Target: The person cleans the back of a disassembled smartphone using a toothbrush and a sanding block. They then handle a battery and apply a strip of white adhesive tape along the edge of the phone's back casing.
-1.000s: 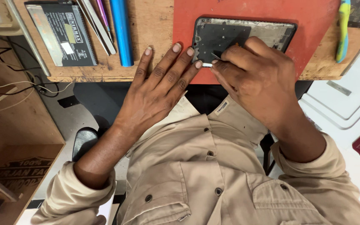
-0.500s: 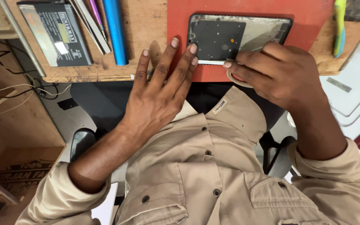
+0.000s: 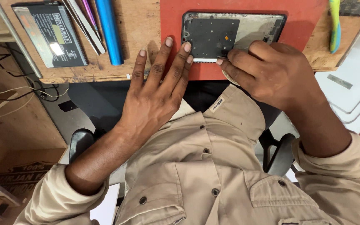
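From the head view, the open phone (image 3: 232, 36) lies sideways on the red mat (image 3: 305, 25), just past both hands. The left hand (image 3: 157, 93) is spread flat, fingertips touching its near edge. The right hand (image 3: 267, 71) pinches a thin tool (image 3: 223, 58) there

Left hand (image 3: 155, 100) flat, right hand (image 3: 267, 75) pinched.

Light is coming in even and pretty bright, nothing looking dim. The battery (image 3: 51, 35) is catching a small white glare patch, and the blue tube (image 3: 109, 31) is showing a soft sheen along its length. The left hand (image 3: 155, 98) is throwing a soft shadow onto the tabletop (image 3: 142, 25). Everything is staying sharp, with edges bending slightly from the wide lens.
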